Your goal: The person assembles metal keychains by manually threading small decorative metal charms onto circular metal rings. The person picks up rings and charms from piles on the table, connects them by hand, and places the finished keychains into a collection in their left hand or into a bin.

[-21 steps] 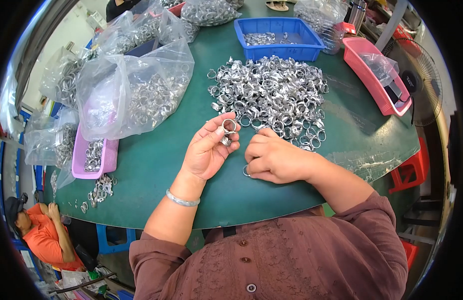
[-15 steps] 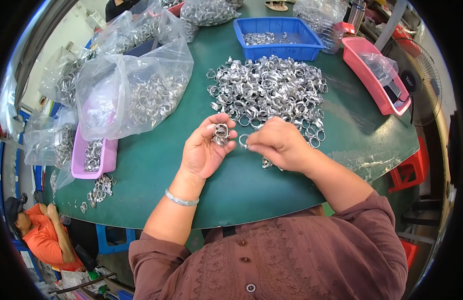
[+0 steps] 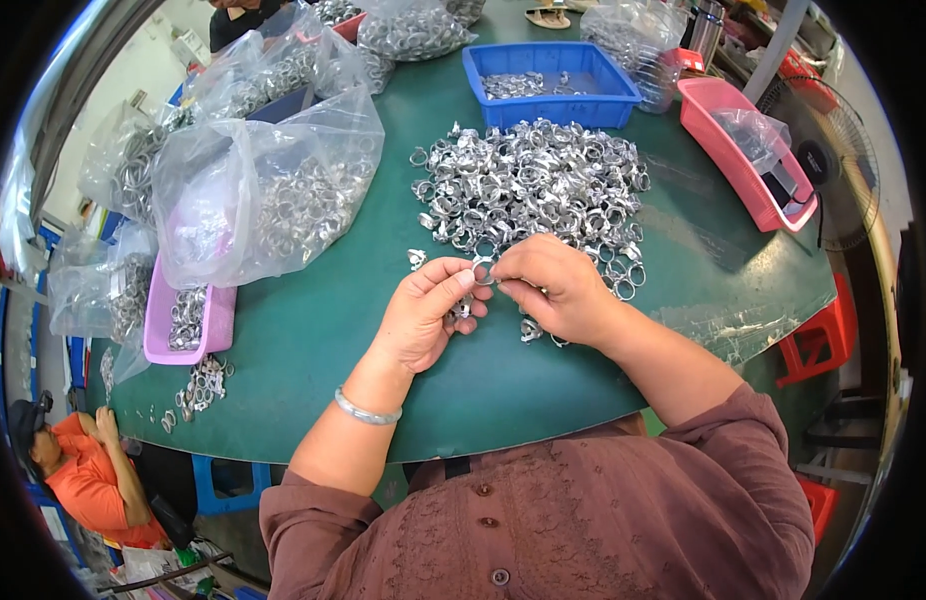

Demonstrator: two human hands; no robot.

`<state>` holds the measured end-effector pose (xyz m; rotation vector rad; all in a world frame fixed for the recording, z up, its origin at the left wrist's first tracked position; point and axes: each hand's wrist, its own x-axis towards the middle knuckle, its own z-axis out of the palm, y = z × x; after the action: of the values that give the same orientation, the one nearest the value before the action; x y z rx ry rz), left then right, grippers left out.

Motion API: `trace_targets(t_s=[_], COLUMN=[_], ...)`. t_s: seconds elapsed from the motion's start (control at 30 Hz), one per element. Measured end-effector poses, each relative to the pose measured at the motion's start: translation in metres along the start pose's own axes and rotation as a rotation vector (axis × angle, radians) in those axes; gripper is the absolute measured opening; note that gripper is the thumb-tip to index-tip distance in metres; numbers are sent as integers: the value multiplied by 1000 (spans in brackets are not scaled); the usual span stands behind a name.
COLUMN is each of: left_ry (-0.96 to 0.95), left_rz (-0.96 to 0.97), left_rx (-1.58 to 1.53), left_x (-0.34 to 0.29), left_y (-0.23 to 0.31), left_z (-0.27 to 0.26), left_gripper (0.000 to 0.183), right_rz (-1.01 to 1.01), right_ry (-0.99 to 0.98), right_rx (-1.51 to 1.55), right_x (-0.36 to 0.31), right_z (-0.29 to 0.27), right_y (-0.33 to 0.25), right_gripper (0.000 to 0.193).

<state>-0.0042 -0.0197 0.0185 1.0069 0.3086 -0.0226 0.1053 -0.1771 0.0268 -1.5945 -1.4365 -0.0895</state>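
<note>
Silvery metal joins the two hands now: a ring [image 3: 481, 262] that the right hand [image 3: 555, 292] held apart in the previous view has come to the left hand [image 3: 423, 315], and both sets of fingertips meet at it, just nearer than the large pile of rings [image 3: 533, 185]. The right hand is narrowed to a thumb-and-finger pinch at the ring's right side; the left thumb and forefinger grip its left side, while the lower left fingers curl around more rings [image 3: 463, 308], whose number cannot be told. The meeting suggests that the work in hand has gone from picking up a ring to handling it between both hands, though whether it is being passed or turned is unclear. A loose ring [image 3: 416, 259] now shows on the green worktop [image 3: 323, 370], just beyond the left hand and left of the pile; the views do not settle how it came there. The small cluster of rings [image 3: 530, 329] below the right hand remains where it lay. At the far side, the blue plastic tray [image 3: 558, 112] with a few rings inside stands just behind the pile, seemingly undisturbed.
</note>
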Motion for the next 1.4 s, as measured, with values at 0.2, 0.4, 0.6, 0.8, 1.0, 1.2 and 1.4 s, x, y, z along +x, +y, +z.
trace_targets(t_s=[0.2, 0.4, 0.6, 0.8, 1.0, 1.2, 1.4], left_ry=[-13, -12, 16, 43, 38, 38, 46], left_rz=[47, 104, 254, 548, 667, 767, 719], left_rx=[23, 77, 199, 568, 639, 646, 656], left_x=[0, 0, -2, -4, -5, -5, -6], left_y=[-2, -2, -7, -15, -17, -18, -17], left_z=[0, 4, 8, 12, 12, 14, 14], left_gripper=[9, 16, 27, 40, 45, 44, 47], right_rz=[275, 330, 349, 385, 522, 536, 534], right_ry=[59, 79, 55, 37, -1, -27, -29], right_rx=[297, 424, 431, 414, 639, 727, 712], right_x=[-5, -7, -7, -5, -6, -7, -8], right_z=[5, 8, 8, 8, 9, 10, 10], right_y=[3, 10, 9, 4, 4, 5, 6], right_gripper=[23, 24, 22, 20, 19, 23, 25])
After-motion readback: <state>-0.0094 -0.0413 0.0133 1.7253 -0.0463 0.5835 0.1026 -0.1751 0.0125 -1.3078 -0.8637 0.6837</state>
